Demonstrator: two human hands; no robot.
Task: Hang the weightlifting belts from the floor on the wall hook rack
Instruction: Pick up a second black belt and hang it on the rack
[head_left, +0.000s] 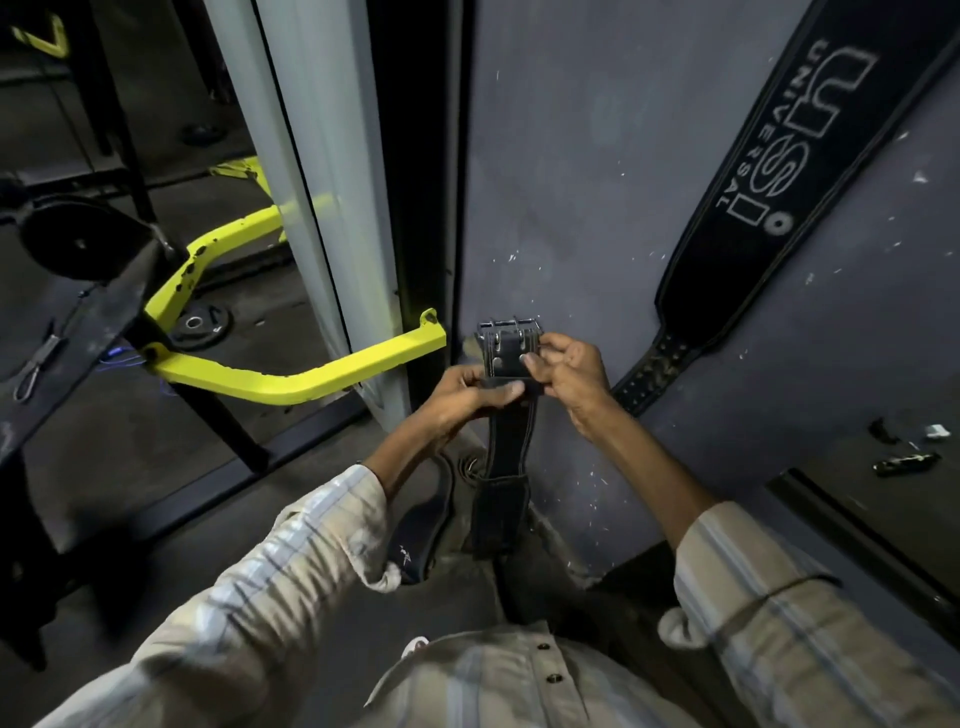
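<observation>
striped sleeves (291, 561) reached toward a dark wall (597, 182) as both hands, left (470, 397) and right (569, 366), pinched a black belt (506, 447) below its buckle (509, 332), another belt (769, 171) hanging alongside.

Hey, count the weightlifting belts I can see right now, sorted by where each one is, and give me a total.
Held in hands: 1, the stitched black belt, gripped by the left hand and right hand.
Hanging against the wall: 1, the USI belt.
On the floor: 1, the dark belt.
Total: 3
</observation>
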